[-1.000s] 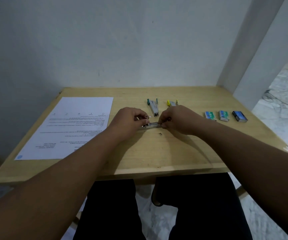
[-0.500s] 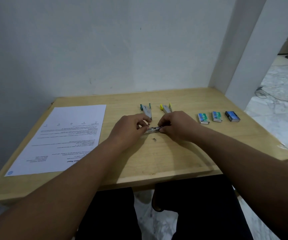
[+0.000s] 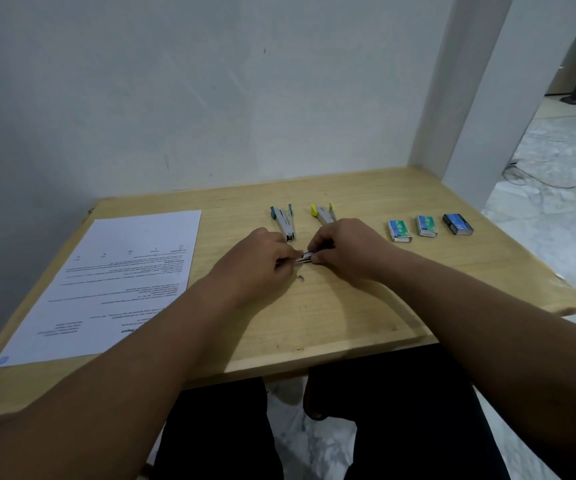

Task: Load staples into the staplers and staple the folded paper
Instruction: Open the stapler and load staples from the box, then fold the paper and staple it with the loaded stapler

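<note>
Both hands pinch one small metal stapler point(image 3: 305, 257) between them: left hand point(image 3: 262, 259), right hand point(image 3: 347, 249). Three staple boxes point(image 3: 426, 226) (closed) lie right on the worktop point(image 3: 348, 317).

A light wooden tabletop point(image 3: 348, 313) fills the middle of the frame, its near edge running across the lower half and its right edge chipped and uneven. Behind it a plain pale wall point(image 3: 193, 98) takes up the upper left and centre, marked with a few small dark specks. A white pillar point(image 3: 480, 91) stands at the upper right, meeting the tabletop's far right corner. Beyond it, at the right edge, lies a grey-veined marble floor point(image 3: 556, 174) with a thin cable point(image 3: 536, 174) trailing across it. The same marble shows at the bottom centre, under the tabletop.
</note>
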